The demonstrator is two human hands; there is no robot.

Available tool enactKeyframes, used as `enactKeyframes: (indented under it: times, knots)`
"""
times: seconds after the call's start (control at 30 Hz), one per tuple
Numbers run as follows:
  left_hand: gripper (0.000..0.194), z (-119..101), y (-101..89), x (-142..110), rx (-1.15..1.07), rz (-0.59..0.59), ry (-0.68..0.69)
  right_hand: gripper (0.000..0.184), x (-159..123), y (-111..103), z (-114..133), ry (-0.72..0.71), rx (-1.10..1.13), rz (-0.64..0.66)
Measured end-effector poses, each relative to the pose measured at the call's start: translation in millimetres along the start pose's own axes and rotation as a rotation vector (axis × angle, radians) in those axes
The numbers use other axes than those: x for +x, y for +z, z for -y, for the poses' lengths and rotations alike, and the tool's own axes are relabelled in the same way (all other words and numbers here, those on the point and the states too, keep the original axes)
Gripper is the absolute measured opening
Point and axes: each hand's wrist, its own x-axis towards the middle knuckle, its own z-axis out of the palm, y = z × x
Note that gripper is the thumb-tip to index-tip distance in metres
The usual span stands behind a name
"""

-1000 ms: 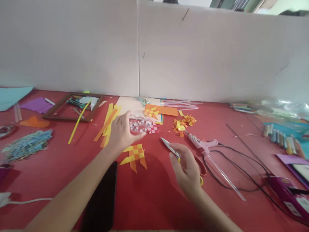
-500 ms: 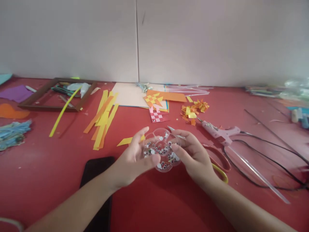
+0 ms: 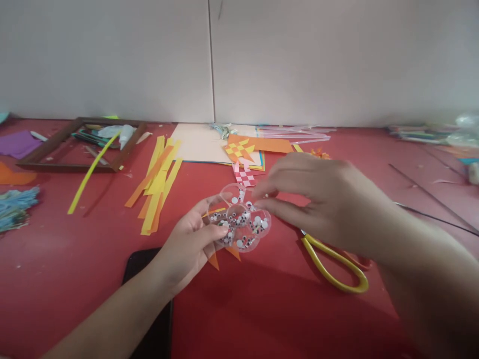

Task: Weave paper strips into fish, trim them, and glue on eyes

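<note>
My left hand (image 3: 189, 237) holds a clear flower-shaped case (image 3: 245, 244) of googly eyes, thumb on top and fingers around its left side. Several compartments in it contain black-and-white eyes of different sizes. At the case's back right edge is my right hand (image 3: 318, 199), back turned up, thumb and fingers drawn together in a pinch. Blur hides what the fingertips hold, if anything. Orange paper points (image 3: 234, 253) stick out below the case. Behind it lie a pink checkered woven paper fish (image 3: 244, 177) and an orange-and-yellow woven one (image 3: 239, 148).
Scissors with yellow and red handles (image 3: 337, 284) lie under my right forearm. A black phone (image 3: 144, 257) is beneath my left wrist. Yellow and orange paper strips (image 3: 159, 184), a brown frame (image 3: 67, 168) with tools inside and blue shredded paper (image 3: 18, 209) are to the left.
My right hand has left the case's right side, risen and turned over its back right edge. The case has shifted slightly left in my left hand, and the scissors show more.
</note>
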Motion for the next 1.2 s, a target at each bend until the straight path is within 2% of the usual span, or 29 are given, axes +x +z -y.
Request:
enactKeyframes:
  times: [0.1,0.17,0.33,0.53,0.63,0.77,0.83,0.97,1.03,1.13,1.2]
  knots:
    - [0.064,-3,1.4,-1,-0.036,0.021,-0.015,0.017,3,5,2,-0.079,-0.110,0.176]
    - [0.069,-5,3.5,-2,-0.068,0.035,-0.043,0.017,1,10,4,-0.093,-0.175,0.222]
    - [0.066,-5,8.1,-3,-0.101,0.039,-0.094,0.021,-7,12,8,-0.101,-0.184,0.092]
    - [0.067,-4,10.2,-4,-0.100,0.087,-0.083,0.017,-7,14,14,-0.130,-0.132,0.096]
    - [0.068,-1,8.3,-4,-0.055,0.158,-0.066,0.021,-7,20,18,-0.150,-0.122,0.079]
    - [0.060,7,2.2,-5,0.018,0.314,-0.023,0.022,-9,25,23,-0.164,-0.169,0.106]
    - [0.058,10,-0.5,-6,0.029,0.370,-0.013,0.024,-8,23,25,-0.155,-0.212,0.155]
    - [0.062,12,-2.2,-7,0.038,0.454,-0.029,0.028,-4,17,32,-0.137,-0.273,0.379]
    - [0.064,11,-2.2,-6,0.045,0.479,-0.039,0.025,-3,14,34,-0.139,-0.291,0.451]
    - [0.066,11,-2.5,-6,0.055,0.497,-0.020,0.023,-2,13,36,-0.128,-0.323,0.500]
    - [0.068,11,-3.0,-7,0.072,0.497,-0.019,0.021,-2,13,37,-0.162,-0.360,0.471]
